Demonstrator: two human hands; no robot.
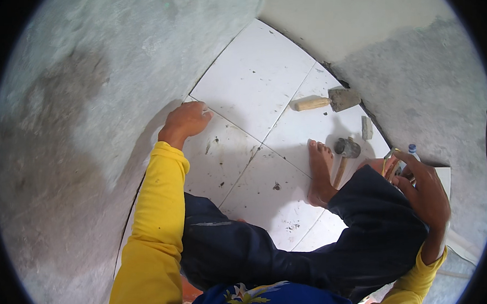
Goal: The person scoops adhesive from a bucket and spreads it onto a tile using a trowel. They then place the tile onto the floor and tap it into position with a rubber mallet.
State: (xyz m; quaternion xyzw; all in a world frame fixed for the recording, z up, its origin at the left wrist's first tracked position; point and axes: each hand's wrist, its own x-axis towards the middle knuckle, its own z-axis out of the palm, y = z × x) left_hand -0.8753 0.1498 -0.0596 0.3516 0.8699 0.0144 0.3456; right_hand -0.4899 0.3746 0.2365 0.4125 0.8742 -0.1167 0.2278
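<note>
My left hand (pixel 185 122) is at the left wall, low over a white floor tile (pixel 253 70). Its fingers are curled in; whether anything small is between them is hidden. My right hand (pixel 425 192) is raised beside my right knee, its thumb and fingers closed around a thin yellowish thing (pixel 388 162) that I cannot make out. A rubber mallet (pixel 347 147) with a dark head and wooden handle lies by my bare foot (pixel 321 173). Farther off, a trowel (pixel 343 100) with a wooden handle rests on the tiles near the right wall.
Rough grey walls (pixel 141 53) meet at the far corner of the tiled floor. A small grey block (pixel 367 128) lies along the right wall. Behind my right hand stands a bottle with a blue cap (pixel 412 148). Dark specks dot the tiles.
</note>
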